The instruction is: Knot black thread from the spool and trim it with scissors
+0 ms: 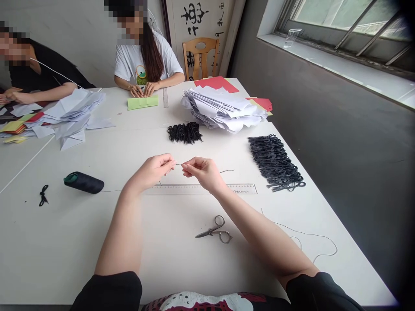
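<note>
My left hand (158, 169) and my right hand (201, 169) are closed in pinches, a short way apart above the table. A thin dark cord (178, 164) runs between their fingertips, and a loose end sticks out past my right hand. Below them lies a clear ruler (241, 188), partly hidden by my hands and wrists. To the left, a spool of black cord (84, 182) rests on its side, with a strand leading from it toward my left wrist. Nearer me are metal scissors (214, 231), their handles spread.
Black cord loops lie in a bundle (184, 132) ahead and a long row (275, 163) at right. A small knotted cord (43, 195) sits far left. Paper piles (223, 108) stand at the back. Across the table, a person (152, 65) folds green paper (142, 102); another sits left.
</note>
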Motion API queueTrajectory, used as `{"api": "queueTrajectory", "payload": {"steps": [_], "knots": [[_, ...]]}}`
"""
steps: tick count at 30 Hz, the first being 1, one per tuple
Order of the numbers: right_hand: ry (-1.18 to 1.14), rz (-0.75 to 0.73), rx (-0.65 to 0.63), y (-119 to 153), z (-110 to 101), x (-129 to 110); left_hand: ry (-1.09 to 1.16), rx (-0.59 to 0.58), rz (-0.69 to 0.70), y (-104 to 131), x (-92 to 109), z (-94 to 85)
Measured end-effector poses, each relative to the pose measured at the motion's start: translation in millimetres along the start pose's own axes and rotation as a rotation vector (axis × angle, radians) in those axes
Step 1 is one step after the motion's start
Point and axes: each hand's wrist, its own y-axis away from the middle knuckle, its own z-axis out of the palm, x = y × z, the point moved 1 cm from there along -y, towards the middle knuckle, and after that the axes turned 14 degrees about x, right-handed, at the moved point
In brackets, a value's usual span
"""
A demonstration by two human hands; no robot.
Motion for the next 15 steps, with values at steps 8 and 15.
{"api": "queueTrajectory", "payload": {"steps": [8,15], "knots": [[0.278,-0.121,0.023,17,-4,-15,-0.530,0.865,-0.255,36,-34,-102.0],[0.310,-0.230,-0.018,22,-6,-15,-0.490,0.594,-0.768,59,-96,-139.0]]}}
